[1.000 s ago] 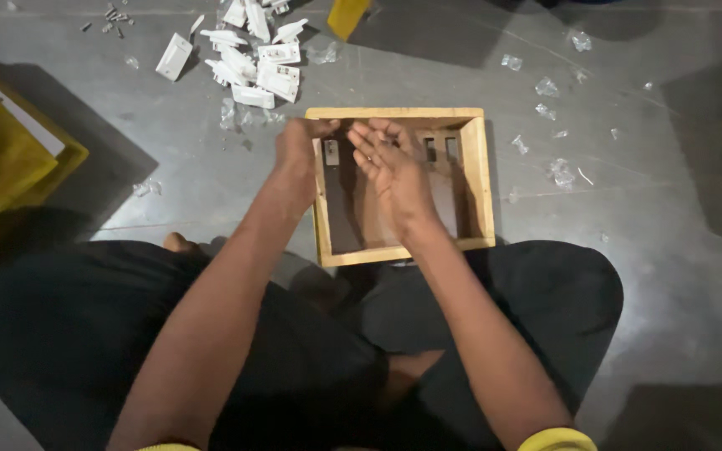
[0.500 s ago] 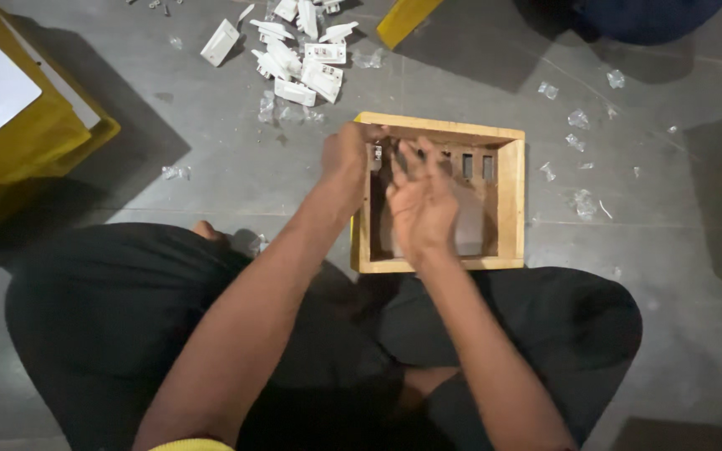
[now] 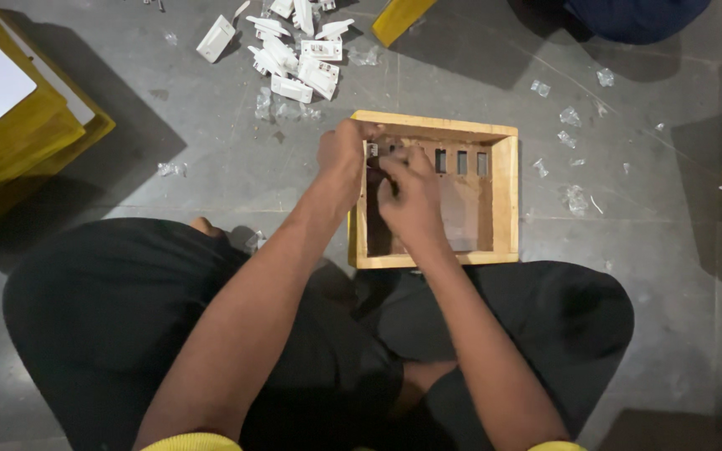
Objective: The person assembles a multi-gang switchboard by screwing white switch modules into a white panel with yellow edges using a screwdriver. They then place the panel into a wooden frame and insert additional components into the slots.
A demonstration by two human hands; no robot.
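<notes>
Wood box frame [image 3: 507,196], pale, open-topped, flat on the grey floor [image 3: 645,217] just in front of the person's crossed legs. Brown back panel has a row of rectangular slots [image 3: 460,161] along the far edge.

Left hand [image 3: 340,154] is curled over the box's far-left corner. Right hand [image 3: 411,196] is inside the box, fingers pinched at a small white switch [image 3: 372,150] sitting at the leftmost slot; can't tell whether it's fully gripped or just pressed.

Handling, my read: box looks stiff and fairly light, best held by its rim. Panel looks thin, may flex. Switch is small, hard plastic, smooth, so take it by the side edges.

Pile of white switches [image 3: 294,58] lies beyond the box; clear plastic scraps [image 3: 570,117] scattered to the right.
</notes>
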